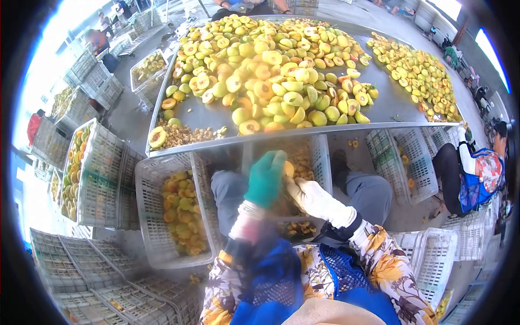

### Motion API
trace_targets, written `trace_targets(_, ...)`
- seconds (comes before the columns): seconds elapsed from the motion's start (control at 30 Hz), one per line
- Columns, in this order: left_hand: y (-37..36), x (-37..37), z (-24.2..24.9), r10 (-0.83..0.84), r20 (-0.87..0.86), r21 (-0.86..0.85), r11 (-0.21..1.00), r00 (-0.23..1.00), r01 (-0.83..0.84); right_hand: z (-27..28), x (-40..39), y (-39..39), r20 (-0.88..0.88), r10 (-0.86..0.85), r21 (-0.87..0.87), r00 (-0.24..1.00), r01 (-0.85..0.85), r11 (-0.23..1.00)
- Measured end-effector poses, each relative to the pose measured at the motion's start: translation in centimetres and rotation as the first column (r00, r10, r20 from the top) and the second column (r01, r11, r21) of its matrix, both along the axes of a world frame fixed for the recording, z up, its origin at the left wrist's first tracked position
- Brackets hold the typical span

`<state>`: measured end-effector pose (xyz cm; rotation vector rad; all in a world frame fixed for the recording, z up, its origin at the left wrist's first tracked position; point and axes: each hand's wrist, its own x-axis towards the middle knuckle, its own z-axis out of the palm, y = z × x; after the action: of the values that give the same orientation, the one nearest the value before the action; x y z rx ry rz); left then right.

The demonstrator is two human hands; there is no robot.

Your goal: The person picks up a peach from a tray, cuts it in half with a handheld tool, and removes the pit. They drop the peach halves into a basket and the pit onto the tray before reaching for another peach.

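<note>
My left hand (264, 180), in a green glove with a white cuff, is closed and slightly blurred over a crate in front of my lap. At its fingers is a yellow-orange peach (289, 169), partly hidden by the glove. Close beside it, my right hand (317, 201), in a white glove, is closed with its fingertips near the fruit; whatever those fingers hold is hidden. Below both hands stands a white crate (323, 162) with brown pits and fruit pieces inside. Ahead, a metal table (211, 115) carries a large heap of halved peaches (281, 70).
A crate of peach halves (183, 214) stands left of my legs. Small pits (187, 135) lie at the table's near left corner. Stacked crates (100, 173) rise farther left. At right are a crate (398, 165) and a seated person (482, 168). Another person sits across the table.
</note>
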<state>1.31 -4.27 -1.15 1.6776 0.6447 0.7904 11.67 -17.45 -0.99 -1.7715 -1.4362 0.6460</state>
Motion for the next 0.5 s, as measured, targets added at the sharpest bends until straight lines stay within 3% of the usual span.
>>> trace_targets(0.03,0.5,0.0,-1.5,-0.026,0.126,0.089,0.996,0.992,0.015,3.1,-0.6,0.1,-0.238,-0.085,-0.231,0.968,0.028,0.973)
trace_targets(0.07,0.3,0.1,-1.9,-0.007,0.232,0.043,0.999,0.973,-0.003,4.9,-0.9,0.2,-0.435,-0.219,-0.448,0.873,0.001,0.894)
trace_targets(0.1,0.1,0.1,-2.3,0.013,0.336,0.0,1.0,0.942,-0.014,4.7,-0.9,0.3,-0.424,-0.225,-0.444,0.878,0.015,0.896)
trace_targets(0.17,-2.2,0.7,-2.6,0.216,0.458,-0.364,0.93,0.862,-0.04,4.1,-0.7,0.4,-0.401,-0.231,-0.437,0.887,0.037,0.898)
trace_targets(0.27,-2.4,1.8,-4.3,0.287,0.238,-0.491,0.86,0.928,-0.14,3.6,-0.2,0.4,-0.491,-0.291,-0.567,0.821,-0.048,0.822)
trace_targets(0.3,-2.1,1.7,-3.7,0.224,0.209,-0.558,0.827,0.952,-0.072,3.9,0.3,0.0,-0.56,-0.299,-0.599,0.773,-0.127,0.791)
trace_targets(0.37,-2.2,1.4,-2.5,0.145,0.236,-0.617,0.786,0.961,0.033,3.8,0.7,-0.4,-0.803,-0.319,-0.485,0.504,-0.239,0.841)
trace_targets(0.43,-2.4,1.8,-1.9,0.14,0.282,-0.639,0.765,0.949,0.077,3.2,0.9,-0.8,-0.926,-0.323,-0.369,0.195,-0.293,0.882)
trace_targets(0.5,-2.5,2.4,-2.3,0.21,0.337,-0.628,0.776,0.918,0.053,0.2,0.9,-1.1,-0.946,-0.213,-0.116,-0.244,-0.359,0.926)
